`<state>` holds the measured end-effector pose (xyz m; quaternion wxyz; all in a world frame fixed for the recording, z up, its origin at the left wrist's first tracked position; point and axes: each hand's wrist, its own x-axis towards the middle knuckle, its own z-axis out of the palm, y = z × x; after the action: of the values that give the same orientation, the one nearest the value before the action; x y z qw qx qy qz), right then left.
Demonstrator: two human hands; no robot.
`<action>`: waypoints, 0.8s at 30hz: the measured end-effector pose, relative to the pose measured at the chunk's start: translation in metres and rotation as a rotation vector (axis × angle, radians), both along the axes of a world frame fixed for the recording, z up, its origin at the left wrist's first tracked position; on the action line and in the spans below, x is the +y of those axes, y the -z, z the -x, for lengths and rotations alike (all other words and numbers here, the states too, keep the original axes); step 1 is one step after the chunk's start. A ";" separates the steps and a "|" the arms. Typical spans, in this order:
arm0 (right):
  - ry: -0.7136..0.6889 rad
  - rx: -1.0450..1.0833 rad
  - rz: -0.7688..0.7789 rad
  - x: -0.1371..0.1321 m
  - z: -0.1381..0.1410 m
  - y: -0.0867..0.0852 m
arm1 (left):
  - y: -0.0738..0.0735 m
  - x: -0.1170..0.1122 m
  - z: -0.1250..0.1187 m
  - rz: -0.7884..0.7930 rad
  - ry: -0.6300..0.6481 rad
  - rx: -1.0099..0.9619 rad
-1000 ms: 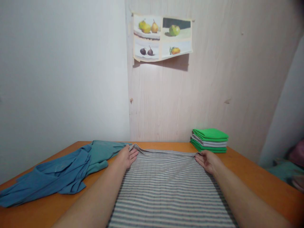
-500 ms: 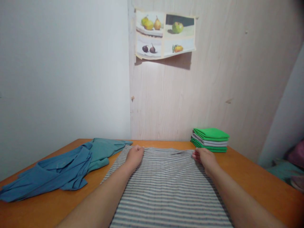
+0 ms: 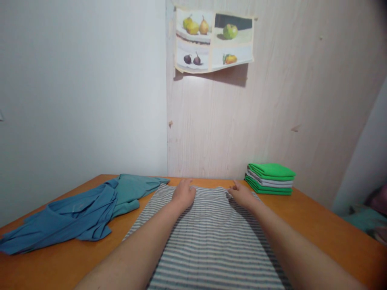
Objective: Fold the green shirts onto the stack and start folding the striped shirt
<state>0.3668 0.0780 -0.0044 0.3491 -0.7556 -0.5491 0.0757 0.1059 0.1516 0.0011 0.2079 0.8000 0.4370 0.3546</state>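
A grey-and-white striped cloth (image 3: 208, 233) lies spread over the table from its far edge toward me. On its far left part rests my left hand (image 3: 184, 194), fingers stretched forward and apart from the thumb, touching the fabric. My right hand (image 3: 242, 194) is at the far right part of the cloth, thumb and fingers pinched on a bit of its far edge, the index finger sticking out. Slight ripples run through the fabric between the two hands.
Left of the cloth lie a crumpled blue garment (image 3: 72, 213) and a teal garment (image 3: 133, 191). A stack of folded green and grey cloths (image 3: 270, 179) stands at the back right of the orange-brown table (image 3: 314, 229). A wall with a fruit print (image 3: 214, 42) rises behind.
Both hands have moved inward along the far edge of the striped cloth, the right one farther left. My left hand has loosened its closed fingers. The view has shifted slightly.
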 end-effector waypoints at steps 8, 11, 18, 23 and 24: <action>-0.266 -0.241 0.069 -0.006 0.053 0.003 | 0.012 -0.012 -0.008 -0.063 0.116 0.286; -0.318 -0.284 0.144 -0.007 0.063 0.014 | 0.018 -0.014 -0.002 -0.056 0.118 0.409; -0.297 -0.380 0.331 -0.009 0.055 0.022 | 0.019 -0.018 0.009 -0.002 0.074 0.631; -0.123 -0.406 0.380 -0.020 0.021 0.028 | 0.019 -0.016 0.008 0.012 0.071 0.630; -0.088 -0.416 0.387 -0.024 0.013 0.029 | 0.019 -0.016 0.008 0.013 0.073 0.629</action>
<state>0.3542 0.0540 -0.0337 0.0745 -0.7829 -0.6164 0.0379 0.0977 0.1360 -0.0183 0.0803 0.8842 0.4532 0.0793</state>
